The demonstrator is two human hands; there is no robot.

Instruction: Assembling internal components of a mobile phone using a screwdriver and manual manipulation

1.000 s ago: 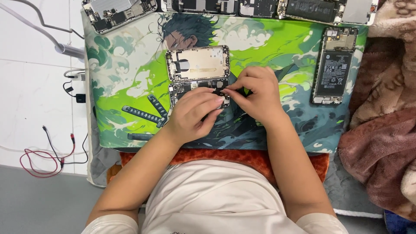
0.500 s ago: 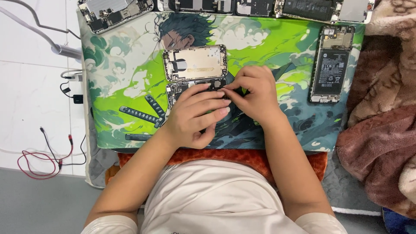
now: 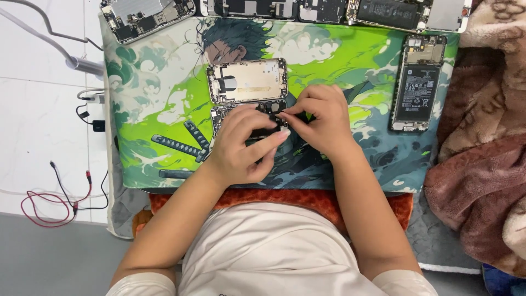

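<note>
An opened phone body (image 3: 247, 82) with a pale gold inner plate lies in the middle of a green illustrated mat (image 3: 148, 109). My left hand (image 3: 244, 147) rests over its lower end, fingers curled on the dark circuit part (image 3: 263, 107) there. My right hand (image 3: 320, 118) meets it from the right, its fingertips pinching a small piece at the same spot. What exactly the fingertips hold is hidden.
Another opened phone with a black battery (image 3: 416, 85) lies on the mat's right. Several dismantled phones (image 3: 148, 13) line the far edge. A brown blanket (image 3: 482, 164) lies to the right. Red and black wires (image 3: 49, 197) and a grey cable (image 3: 60, 46) lie on the white floor at left.
My left hand's fingers have spread and shifted slightly right over the phone's lower end. My right hand stays at the same spot.
</note>
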